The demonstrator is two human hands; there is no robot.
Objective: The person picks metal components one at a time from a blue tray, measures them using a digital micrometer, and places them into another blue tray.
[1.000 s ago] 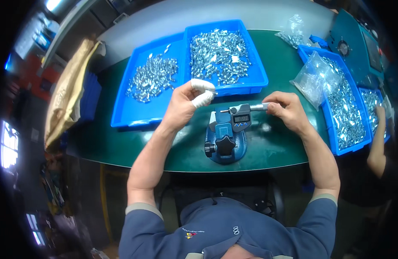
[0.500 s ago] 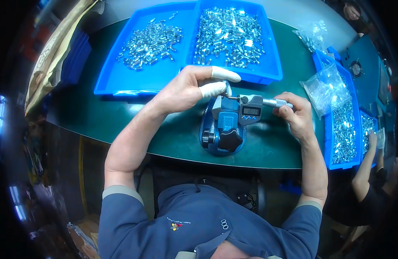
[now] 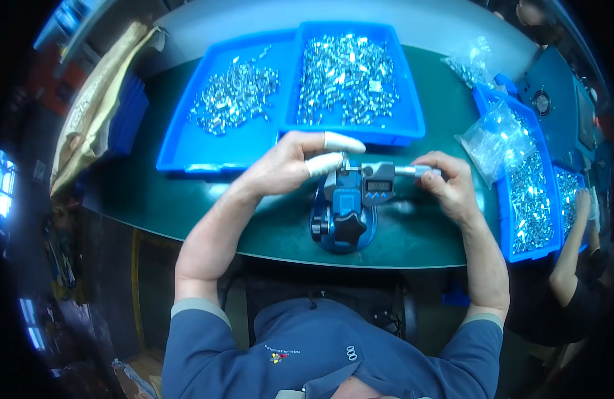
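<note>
Along the far edge of the worktop (image 3: 274, 233) two blue trays sit side by side, the left tray (image 3: 204, 147) with a loose heap of small shiny metal pieces, the right tray (image 3: 405, 113) more thickly covered; toward the right end stands a long blue tray (image 3: 501, 219) of similar pieces, a clear plastic bag (image 3: 488, 143) lying over its rim and hiding part of the contents; a teal machine (image 3: 553, 100) with a fan stands at the far right corner, and beyond the right end a co-worker's hand (image 3: 584, 203) is at a smaller tray; a brown paper sack (image 3: 97, 106) stands off the left end; near the middle of the near edge, a blue stand (image 3: 347, 226) carries a digital micrometer (image 3: 379, 181); the left hand (image 3: 284, 163), finger and thumb in white covers, pinches a metal part (image 3: 345, 161) at the measuring gap, the covers partly hiding it, so whether the micrometer grips it I cannot tell; the right hand (image 3: 450, 183) has its fingers closed round the micrometer's knob; a second ago the left hand held its piece by the right tray's front rim, apart from the gap, while the right hand was already on the knob.
</note>
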